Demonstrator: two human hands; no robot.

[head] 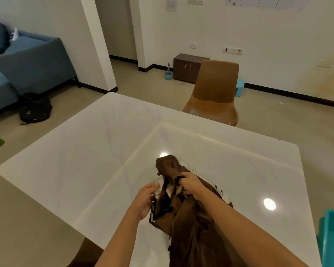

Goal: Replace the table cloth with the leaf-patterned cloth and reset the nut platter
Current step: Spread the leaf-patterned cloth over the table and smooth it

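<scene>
A bunched brown cloth [189, 224] with white and dark patterned parts lies on the glossy white table [96, 151] near its front edge. My left hand [146, 199] holds a white patterned edge of the cloth at its left side. My right hand [189, 183] grips a brown fold near the top of the bundle. Both forearms reach in from the bottom of the view. No nut platter is in view.
A tan leather chair [214, 91] stands at the table's far side. A teal container [332, 241] sits at the right front edge. A blue sofa [27, 62] and a black bag [35, 107] are at the left, a small cabinet [185, 67] by the wall.
</scene>
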